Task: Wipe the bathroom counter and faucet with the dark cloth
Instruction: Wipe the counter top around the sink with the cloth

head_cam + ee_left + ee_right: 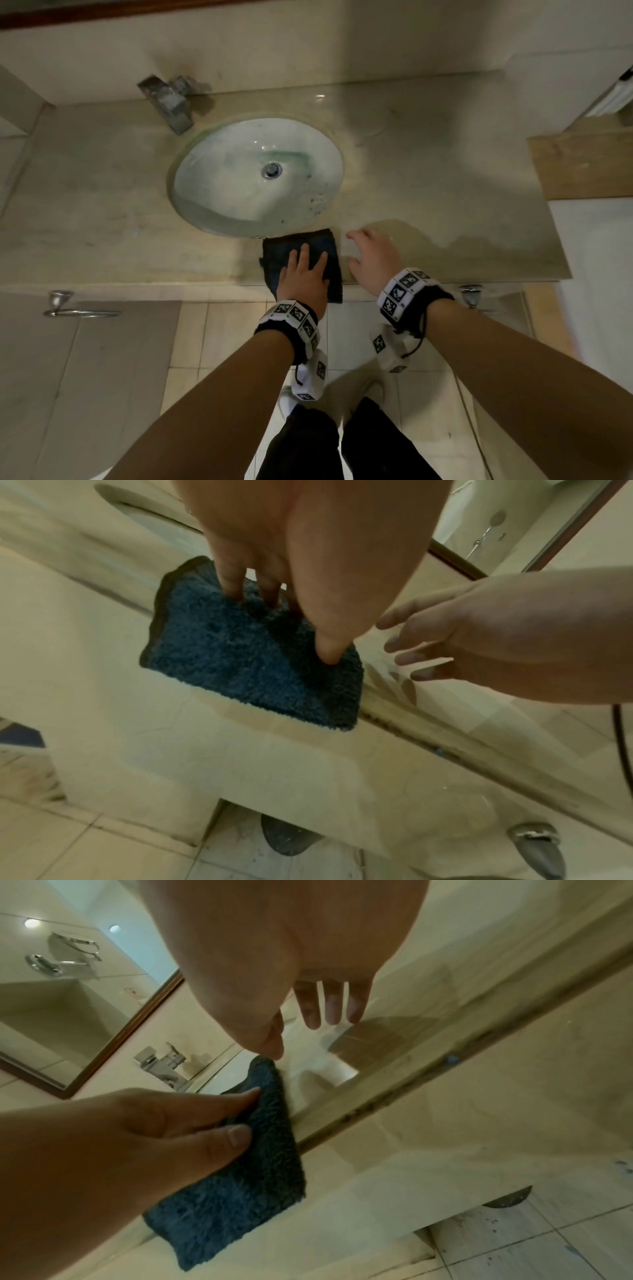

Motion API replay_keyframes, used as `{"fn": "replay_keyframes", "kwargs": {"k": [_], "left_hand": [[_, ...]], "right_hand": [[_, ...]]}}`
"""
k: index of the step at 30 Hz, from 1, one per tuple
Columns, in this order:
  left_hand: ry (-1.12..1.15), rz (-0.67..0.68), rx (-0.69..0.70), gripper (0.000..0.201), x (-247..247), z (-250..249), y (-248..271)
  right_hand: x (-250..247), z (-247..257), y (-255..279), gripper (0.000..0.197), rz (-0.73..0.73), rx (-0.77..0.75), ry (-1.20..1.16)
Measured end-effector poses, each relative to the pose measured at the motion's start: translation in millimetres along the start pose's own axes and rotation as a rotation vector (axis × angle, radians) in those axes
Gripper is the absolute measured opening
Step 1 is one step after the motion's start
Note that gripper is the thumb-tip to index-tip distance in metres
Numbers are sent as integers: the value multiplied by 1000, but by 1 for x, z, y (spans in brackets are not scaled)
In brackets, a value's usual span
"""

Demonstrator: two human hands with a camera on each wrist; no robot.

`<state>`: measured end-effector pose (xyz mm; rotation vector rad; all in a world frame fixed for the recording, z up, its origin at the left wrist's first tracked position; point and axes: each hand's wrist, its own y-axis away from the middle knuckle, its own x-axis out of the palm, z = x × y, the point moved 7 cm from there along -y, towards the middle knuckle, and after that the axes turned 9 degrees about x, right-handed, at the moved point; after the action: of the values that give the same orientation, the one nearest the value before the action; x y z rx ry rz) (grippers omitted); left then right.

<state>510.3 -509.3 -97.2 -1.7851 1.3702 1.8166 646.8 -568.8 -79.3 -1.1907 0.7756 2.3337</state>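
The left hand presses flat, fingers straight, on the folded dark cloth at the front edge of the surface below the sink, the right hand hovers open beside it holding nothing, so the wiping looks just started, and next the cloth should slide across toward the faucet.

Dark blue cloth, beige counter, white sink, checkered black-and-white wristbands.
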Motion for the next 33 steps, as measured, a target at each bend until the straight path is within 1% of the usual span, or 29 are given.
{"fn": "replay_keyframes", "kwargs": {"k": [3,7,11,15,20,23,25,27,29,31,33], "left_hand": [[-6,-17,17,53,-1,12,1],[-10,-39,-1,53,1,45,6],[-30,-45,-8,53,-2,89,15],[-26,-60,-28,52,-5,151,31],[-3,-78,-102,52,-13,239,53],[12,-57,-190,52,-22,298,61],[-6,-42,-233,52,-25,325,64],[-26,-38,-229,53,-25,332,62],[-49,-34,-221,54,-26,327,60],[-74,-1,-264,56,-28,322,59],[-71,30,-319,58,-30,318,60]], "right_hand": [[14,18,0,52,17,4,56],[35,41,3,59,57,-5,150],[50,58,1,66,66,60,260],[65,67,4,74,151,178,269],[74,71,10,83,174,307,284],[79,74,11,90,194,340,303],[79,76,9,94,197,337,355],[76,78,7,94,195,334,383],[74,79,7,90,190,335,375],[71,79,7,87,183,333,358],[67,78,6,88,185,315,346]]}}
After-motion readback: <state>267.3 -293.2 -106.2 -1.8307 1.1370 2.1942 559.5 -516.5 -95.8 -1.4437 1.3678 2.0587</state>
